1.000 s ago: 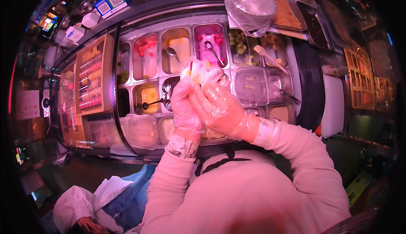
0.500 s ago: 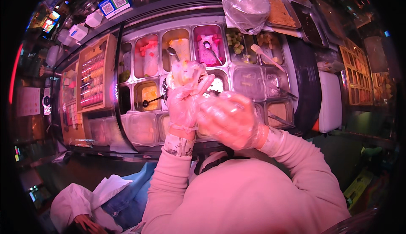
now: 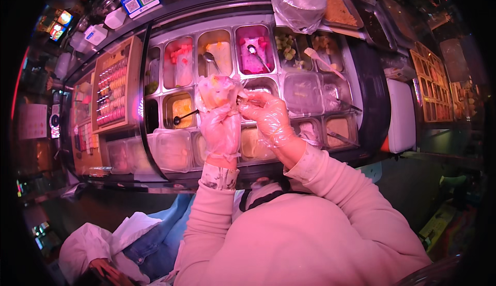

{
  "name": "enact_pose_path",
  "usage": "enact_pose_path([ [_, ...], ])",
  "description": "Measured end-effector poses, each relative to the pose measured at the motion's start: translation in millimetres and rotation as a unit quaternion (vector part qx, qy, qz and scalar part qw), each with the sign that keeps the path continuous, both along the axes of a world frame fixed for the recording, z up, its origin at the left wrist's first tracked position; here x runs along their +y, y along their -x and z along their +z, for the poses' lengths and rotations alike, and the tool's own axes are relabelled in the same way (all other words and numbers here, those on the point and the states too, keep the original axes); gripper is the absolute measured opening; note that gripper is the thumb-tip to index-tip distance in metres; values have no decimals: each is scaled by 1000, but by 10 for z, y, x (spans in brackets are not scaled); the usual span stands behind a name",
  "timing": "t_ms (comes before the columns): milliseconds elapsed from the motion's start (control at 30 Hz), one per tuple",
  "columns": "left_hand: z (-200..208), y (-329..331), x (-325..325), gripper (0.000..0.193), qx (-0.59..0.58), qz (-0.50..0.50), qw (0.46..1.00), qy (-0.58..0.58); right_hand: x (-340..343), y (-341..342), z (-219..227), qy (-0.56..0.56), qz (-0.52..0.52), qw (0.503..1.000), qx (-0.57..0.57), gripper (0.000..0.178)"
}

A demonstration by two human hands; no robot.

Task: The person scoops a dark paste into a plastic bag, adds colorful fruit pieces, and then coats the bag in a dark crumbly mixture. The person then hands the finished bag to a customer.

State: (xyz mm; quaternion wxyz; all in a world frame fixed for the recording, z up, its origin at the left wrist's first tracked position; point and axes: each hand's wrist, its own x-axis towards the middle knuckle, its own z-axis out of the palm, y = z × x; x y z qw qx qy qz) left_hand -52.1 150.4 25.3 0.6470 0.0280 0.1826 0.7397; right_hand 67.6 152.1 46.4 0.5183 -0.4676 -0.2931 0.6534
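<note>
My left hand (image 3: 220,131), in a clear plastic glove, is closed around a soft pale food wrap (image 3: 219,90) with whitish and orange filling. The wrap is held up over the metal tubs. My right hand (image 3: 267,116), gloved too, has its thumb and fingers pinched together at the wrap's right edge. A small dark bit shows by those fingertips, too small to name. Behind the wrap, a spoon (image 3: 210,58) rests in a tub of yellowish filling (image 3: 222,53). Another spoon (image 3: 257,56) lies in the pink fruit tub (image 3: 262,68).
Left of the tubs stands a wooden case (image 3: 135,79) of macaron-like sweets. A plastic-covered bowl (image 3: 299,6) and a tray of orange-brown crumbs (image 3: 341,11) are at the back right. A spatula (image 3: 324,62) lies across the right tubs. Another person's hand (image 3: 105,269) is at lower left.
My right hand has come from a blurred position over the tubs to the wrap's right side, fingers pinched. The left hand and wrap have shifted slightly left, and the filling shows more.
</note>
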Motion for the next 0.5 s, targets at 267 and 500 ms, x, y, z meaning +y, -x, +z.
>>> enact_pose_path([
  [267,-183,185,-58,83,36,11,999,29,-129,30,-125,-14,-59,992,112,14],
  [500,-171,150,-205,59,20,1,999,39,-58,-82,-436,-18,-48,964,259,10],
])
